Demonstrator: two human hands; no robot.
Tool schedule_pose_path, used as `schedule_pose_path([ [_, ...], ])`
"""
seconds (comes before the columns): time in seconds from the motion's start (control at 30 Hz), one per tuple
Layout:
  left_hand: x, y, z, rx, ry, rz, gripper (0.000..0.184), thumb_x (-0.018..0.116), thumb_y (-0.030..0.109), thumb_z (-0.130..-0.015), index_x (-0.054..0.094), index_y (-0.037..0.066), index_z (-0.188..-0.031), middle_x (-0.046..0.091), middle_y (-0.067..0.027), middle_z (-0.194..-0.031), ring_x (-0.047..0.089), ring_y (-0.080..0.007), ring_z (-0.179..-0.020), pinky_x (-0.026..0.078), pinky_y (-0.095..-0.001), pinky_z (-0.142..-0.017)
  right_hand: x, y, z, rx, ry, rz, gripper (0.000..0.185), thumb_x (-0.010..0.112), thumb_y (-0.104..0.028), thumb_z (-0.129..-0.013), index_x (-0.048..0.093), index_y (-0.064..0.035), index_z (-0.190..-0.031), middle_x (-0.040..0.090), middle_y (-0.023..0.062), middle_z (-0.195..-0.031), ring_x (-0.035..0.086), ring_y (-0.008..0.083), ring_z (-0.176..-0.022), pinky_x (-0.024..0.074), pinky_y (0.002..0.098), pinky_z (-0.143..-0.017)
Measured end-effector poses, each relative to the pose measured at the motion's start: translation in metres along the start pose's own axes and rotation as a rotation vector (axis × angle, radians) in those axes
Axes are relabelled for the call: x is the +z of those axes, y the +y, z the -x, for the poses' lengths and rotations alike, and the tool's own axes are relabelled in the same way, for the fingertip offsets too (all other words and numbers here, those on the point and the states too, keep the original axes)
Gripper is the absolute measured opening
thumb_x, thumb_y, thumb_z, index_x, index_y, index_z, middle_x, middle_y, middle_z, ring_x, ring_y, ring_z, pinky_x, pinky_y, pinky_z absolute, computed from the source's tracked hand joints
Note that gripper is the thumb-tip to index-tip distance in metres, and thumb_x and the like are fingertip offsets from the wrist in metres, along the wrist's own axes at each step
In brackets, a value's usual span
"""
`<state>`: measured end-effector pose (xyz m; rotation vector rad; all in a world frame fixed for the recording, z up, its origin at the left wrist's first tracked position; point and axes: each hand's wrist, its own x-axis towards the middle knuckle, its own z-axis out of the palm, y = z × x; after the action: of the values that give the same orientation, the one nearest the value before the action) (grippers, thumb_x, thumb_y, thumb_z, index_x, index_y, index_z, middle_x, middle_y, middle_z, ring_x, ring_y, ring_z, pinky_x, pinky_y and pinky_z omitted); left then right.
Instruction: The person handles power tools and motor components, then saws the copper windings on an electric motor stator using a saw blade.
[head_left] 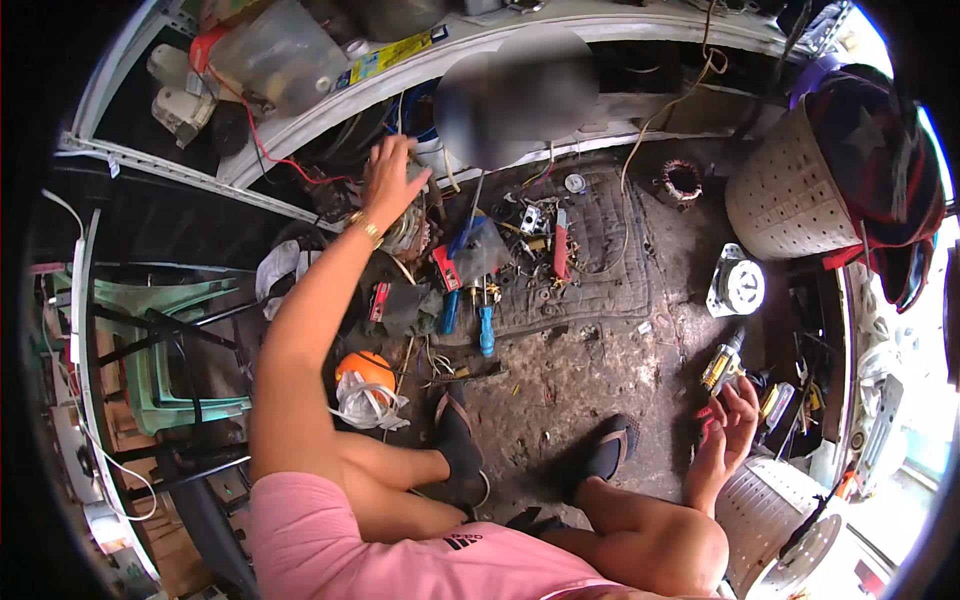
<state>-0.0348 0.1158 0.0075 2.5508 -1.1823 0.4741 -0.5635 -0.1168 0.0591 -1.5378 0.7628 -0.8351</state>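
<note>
My left hand (pixel 392 180) is stretched out over a cluttered heap of parts at the back left, its fingers apart. Beneath and beside it lies a motor part with copper windings (pixel 408 232), partly hidden by the hand and wrist. My right hand (pixel 728 430) hovers above my right knee, fingers loosely curled and thumb apart, with no object visible in it. Just beyond its fingertips lies a yellow and black power drill (pixel 722 365). Something red (pixel 705 420) shows next to the right thumb; I cannot make out what it is.
A dark mat (pixel 610 270) bears screws, small parts and a red-handled tool (pixel 560 243). Blue screwdrivers (pixel 487 330) lie at its front edge. A stator ring (pixel 681 182), a white motor housing (pixel 738 284) and perforated baskets (pixel 785 190) stand right. An orange object (pixel 366 372) with white cord lies left.
</note>
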Motion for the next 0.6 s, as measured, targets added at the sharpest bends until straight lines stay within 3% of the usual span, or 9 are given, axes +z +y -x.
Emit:
schedule_pose_path([
  [0.07,0.029,0.008,-0.030,-0.230,0.192,-0.169,0.072,0.081,0.043,-0.067,0.052,0.010,-0.124,0.051,-0.0146,-0.120,0.048,-0.0357,-0.110,0.043,-0.0450,-0.092,-0.005,0.014,0.004,0.148,-0.079,-0.074,0.034,0.059,-0.014,-0.088,0.052,-0.0057,-0.120,0.040,0.0124,-0.143,0.050,0.0230,-0.122,0.0427,0.0377,-0.099],
  [0.1,0.038,0.013,-0.048,-0.333,0.164,-0.206,0.076,0.080,0.048,-0.065,0.052,0.010,-0.125,0.050,-0.0157,-0.122,0.047,-0.0356,-0.112,0.042,-0.0460,-0.093,-0.002,0.018,0.007,0.203,-0.047,-0.127,0.031,0.054,-0.003,-0.084,0.054,-0.0050,-0.115,0.042,0.0109,-0.140,0.050,0.0201,-0.119,0.0421,0.0359,-0.098],
  [0.17,0.048,0.025,-0.071,-0.539,0.093,-0.285,0.086,0.079,0.060,-0.062,0.053,0.010,-0.127,0.049,-0.0177,-0.126,0.045,-0.0354,-0.116,0.039,-0.0481,-0.094,-0.007,0.031,0.012,0.271,-0.041,-0.134,0.030,0.055,-0.005,-0.085,0.054,-0.0053,-0.115,0.044,0.0090,-0.139,0.051,0.0193,-0.118,0.0424,0.0347,-0.096],
  [0.27,0.056,0.044,-0.084,-0.584,0.016,-0.420,0.084,0.076,0.065,-0.062,0.058,0.012,-0.125,0.046,-0.0189,-0.132,0.039,-0.0347,-0.124,0.034,-0.0505,-0.099,-0.013,0.040,0.014,0.310,-0.027,-0.113,0.031,0.055,-0.006,-0.085,0.053,-0.0057,-0.116,0.045,0.0077,-0.138,0.051,0.0185,-0.118,0.0428,0.0341,-0.094],
  [0.3,0.051,0.047,-0.084,-0.597,-0.049,-0.364,0.068,0.076,0.057,-0.066,0.064,0.015,-0.118,0.043,-0.0190,-0.135,0.033,-0.0351,-0.129,0.030,-0.0519,-0.102,-0.015,0.041,0.014,0.320,-0.023,-0.105,0.032,0.056,-0.006,-0.085,0.053,-0.0058,-0.116,0.046,0.0074,-0.137,0.051,0.0181,-0.117,0.0429,0.0338,-0.093],
  [0.4,0.067,0.028,-0.070,-0.513,-0.022,-0.514,0.053,0.073,0.048,-0.072,0.066,0.018,-0.115,0.043,-0.0177,-0.136,0.033,-0.0360,-0.130,0.032,-0.0523,-0.101,-0.024,0.051,0.018,0.339,-0.061,-0.076,0.037,0.052,-0.006,-0.086,0.051,-0.0090,-0.123,0.044,0.0080,-0.141,0.050,0.0206,-0.120,0.0427,0.0344,-0.095],
  [0.43,0.063,0.028,-0.065,-0.490,0.051,-0.456,0.044,0.068,0.037,-0.080,0.065,0.013,-0.116,0.042,-0.0168,-0.139,0.036,-0.0394,-0.128,0.035,-0.0533,-0.098,-0.025,0.052,0.019,0.344,-0.059,-0.075,0.038,0.053,-0.005,-0.085,0.051,-0.0090,-0.123,0.044,0.0079,-0.141,0.050,0.0208,-0.120,0.0425,0.0347,-0.096],
  [0.53,0.062,0.003,-0.049,-0.406,0.407,-0.171,0.037,0.062,0.031,-0.087,0.063,0.006,-0.114,0.042,-0.0169,-0.139,0.040,-0.0431,-0.123,0.038,-0.0529,-0.097,-0.031,0.061,0.024,0.366,-0.049,-0.099,0.038,0.053,-0.005,-0.085,0.051,-0.0089,-0.123,0.045,0.0078,-0.140,0.050,0.0209,-0.119,0.0423,0.0346,-0.096],
  [0.6,0.049,0.011,-0.032,-0.319,0.494,-0.014,0.028,0.056,0.024,-0.093,0.058,-0.001,-0.107,0.049,-0.0206,-0.128,0.048,-0.0417,-0.111,0.040,-0.0473,-0.093,-0.033,0.062,0.027,0.379,-0.041,-0.090,0.037,0.055,-0.005,-0.085,0.052,-0.0086,-0.122,0.045,0.0076,-0.139,0.050,0.0211,-0.118,0.0431,0.0345,-0.095],
])
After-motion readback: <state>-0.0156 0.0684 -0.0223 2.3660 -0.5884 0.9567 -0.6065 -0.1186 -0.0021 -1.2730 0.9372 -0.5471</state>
